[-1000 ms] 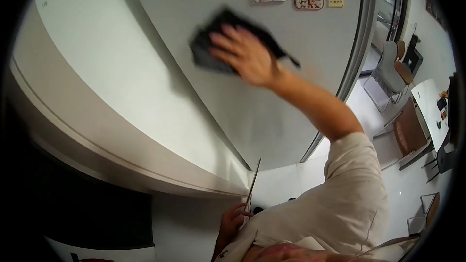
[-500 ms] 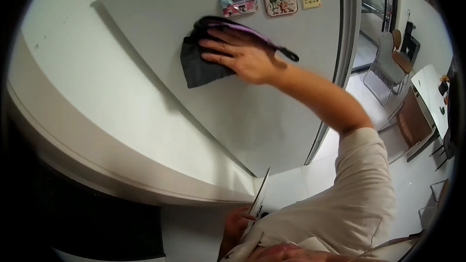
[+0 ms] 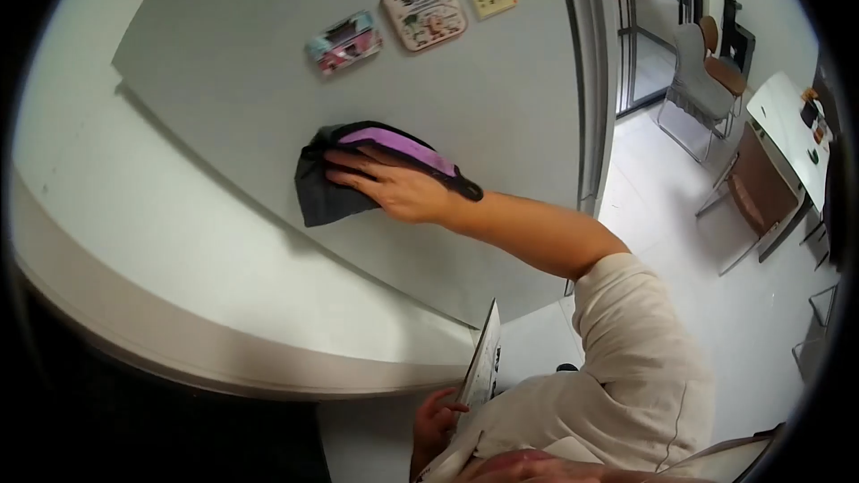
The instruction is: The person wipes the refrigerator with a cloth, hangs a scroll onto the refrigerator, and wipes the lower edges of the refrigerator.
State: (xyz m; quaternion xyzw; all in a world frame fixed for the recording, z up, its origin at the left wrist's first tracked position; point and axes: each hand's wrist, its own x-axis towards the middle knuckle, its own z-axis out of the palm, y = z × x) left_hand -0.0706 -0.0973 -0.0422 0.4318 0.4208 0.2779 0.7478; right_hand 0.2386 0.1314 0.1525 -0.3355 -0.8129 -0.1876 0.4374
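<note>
Smooth grey panel (image 3: pixel 501 116) fills the head view's middle, where your right hand (image 3: pixel 407 195), fingers extended rather than clenched, lies flat against a dark grey cloth with a purple, black-edged band (image 3: pixel 331 197) at ten o'clock. Toward six o'clock, your left hand (image 3: pixel 437 418) grips a thin, flat white board (image 3: pixel 486 362). Compared with the earlier frame, the cloth has slid away from the pink-and-teal picture plaque (image 3: pixel 344 42) at eleven o'clock, so it now covers a lower patch.
</note>
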